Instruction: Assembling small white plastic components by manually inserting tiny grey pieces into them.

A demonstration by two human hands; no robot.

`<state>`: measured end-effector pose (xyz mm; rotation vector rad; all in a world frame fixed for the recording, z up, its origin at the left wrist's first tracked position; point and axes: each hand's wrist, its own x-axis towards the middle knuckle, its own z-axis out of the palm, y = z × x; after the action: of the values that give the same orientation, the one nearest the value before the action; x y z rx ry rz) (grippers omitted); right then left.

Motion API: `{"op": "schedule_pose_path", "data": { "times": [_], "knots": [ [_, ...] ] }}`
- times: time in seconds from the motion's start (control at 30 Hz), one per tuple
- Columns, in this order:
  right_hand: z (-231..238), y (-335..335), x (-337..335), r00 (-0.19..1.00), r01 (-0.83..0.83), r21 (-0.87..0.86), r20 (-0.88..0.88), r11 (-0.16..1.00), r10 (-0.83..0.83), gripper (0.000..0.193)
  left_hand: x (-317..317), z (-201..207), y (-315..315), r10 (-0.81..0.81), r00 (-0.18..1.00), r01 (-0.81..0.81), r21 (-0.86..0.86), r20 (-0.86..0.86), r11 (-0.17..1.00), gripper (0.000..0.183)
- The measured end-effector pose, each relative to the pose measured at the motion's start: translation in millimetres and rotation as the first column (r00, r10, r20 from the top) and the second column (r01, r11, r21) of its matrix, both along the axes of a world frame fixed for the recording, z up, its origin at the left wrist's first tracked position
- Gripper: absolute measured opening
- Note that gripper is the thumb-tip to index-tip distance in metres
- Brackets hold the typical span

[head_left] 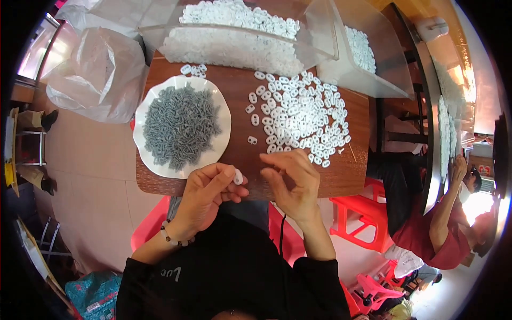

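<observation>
My left hand [210,186] pinches a small white oval plastic piece with holes [238,177] between thumb and fingertips, just off the table's near edge. To its right, my right hand [293,184] is held with fingers curved and thumb apart from the index finger; nothing shows between them. Beyond my left hand stands a white scalloped plate [140,140] heaped with small grey ridged plastic pieces [181,125], which look like wall plugs. A loose spread of similar white oval pieces [298,117] lies on the brown table [240,154] beyond my right hand.
A clear bin [240,32] full of white pieces stands at the table's far side, beside another clear bin [346,69]. A thin stick [352,152] lies at the right. Left is a white plastic bag [96,80]; right, a red stool [362,218] and a seated person [442,234].
</observation>
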<state>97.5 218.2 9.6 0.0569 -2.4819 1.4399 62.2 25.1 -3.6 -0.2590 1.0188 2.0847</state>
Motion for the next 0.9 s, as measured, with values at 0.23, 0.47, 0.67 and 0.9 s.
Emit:
{"op": "schedule_pose_path", "data": {
  "times": [0.23, 0.47, 0.67, 0.9],
  "knots": [
    [-31, 0, -39, 0.996, 0.077, 0.516, -0.077, 0.853, -0.043, 0.020, -12, 14, -13, 0.117, 0.993, -0.117, 0.031, 0.019, 0.993, 0.019],
    [-34, -6, -44, 0.999, 0.038, 0.551, -0.034, 0.834, -0.023, 0.014, -32, 22, -35, 0.104, 0.985, -0.124, -0.148, -0.135, 0.981, 0.015],
    [-38, -4, -40, 0.998, 0.045, 0.527, -0.058, 0.849, -0.016, 0.018, -49, 27, -51, 0.170, 0.985, -0.170, 0.008, 0.036, 0.985, 0.017],
    [-13, 0, -24, 0.992, 0.122, 0.267, 0.007, 0.956, -0.128, 0.008, -56, 27, -58, 0.108, 0.966, -0.169, -0.257, -0.234, 0.952, 0.017]
  ]
}}
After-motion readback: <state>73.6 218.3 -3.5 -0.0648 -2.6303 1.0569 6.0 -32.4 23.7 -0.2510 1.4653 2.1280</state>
